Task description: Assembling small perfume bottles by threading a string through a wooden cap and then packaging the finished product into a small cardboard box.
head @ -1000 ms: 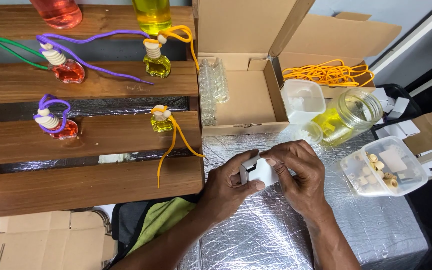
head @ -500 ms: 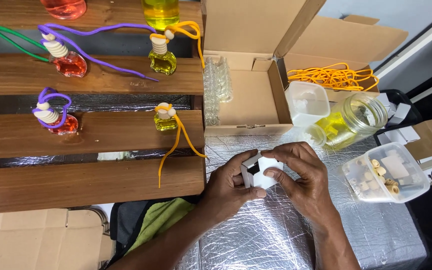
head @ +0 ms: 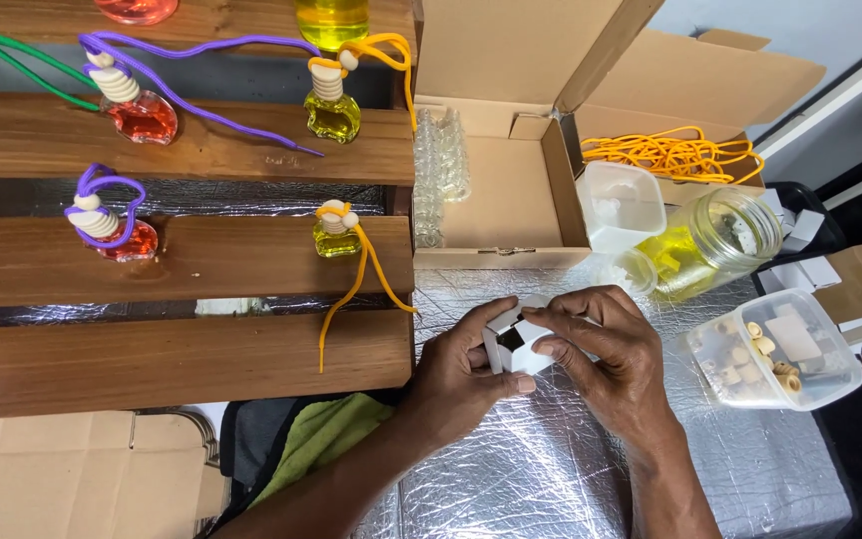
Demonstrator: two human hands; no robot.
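Both my hands hold a small white cardboard box (head: 513,337) over the silver foil table (head: 551,469). My left hand (head: 461,374) grips it from the left and below. My right hand (head: 601,349) pinches its top flaps with thumb and fingers. The box's dark inside shows between the flaps. Small yellow bottles with yellow cords (head: 336,235) and red bottles with purple cords (head: 112,225) stand on the wooden shelves (head: 182,260) to the left.
An open cardboard box (head: 496,195) with clear glass bottles (head: 441,170) lies behind my hands. To the right are a jar of yellow liquid (head: 710,245), a white tub (head: 619,205), orange cords (head: 670,155) and a clear tub of wooden caps (head: 775,349).
My hands have stayed in place with the small white box. The fingers of my right hand have shifted on the flaps, and the box's dark opening now shows.
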